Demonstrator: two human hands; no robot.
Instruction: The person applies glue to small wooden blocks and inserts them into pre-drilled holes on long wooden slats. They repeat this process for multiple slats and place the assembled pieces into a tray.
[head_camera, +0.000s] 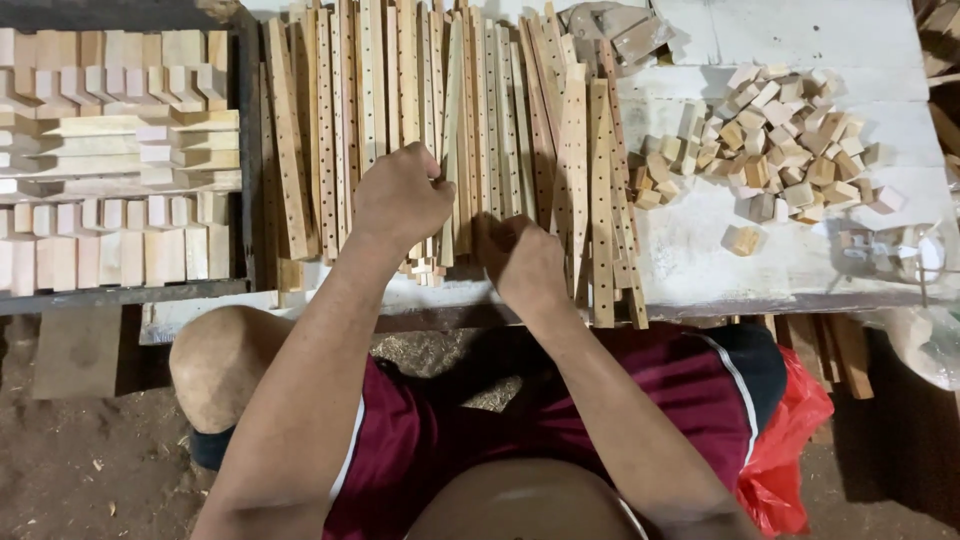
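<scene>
- My two hands work at centre frame: my left hand (400, 200) is curled shut on a few wooden slats (445, 150).
- My right hand (522, 262) is closed on the slats' near ends.
- Drilled slats, too many to count, fill the upper centre.
- One heap of small wooden blocks (775, 140) lies upper right.
- One lone block (741, 240) sits just below.
- One tray of stacked pieces (120, 150) sits upper left.

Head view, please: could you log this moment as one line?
left hand: gripping wooden slats | right hand: closed on slats' near ends | wooden blocks: piled right, untouched
</scene>
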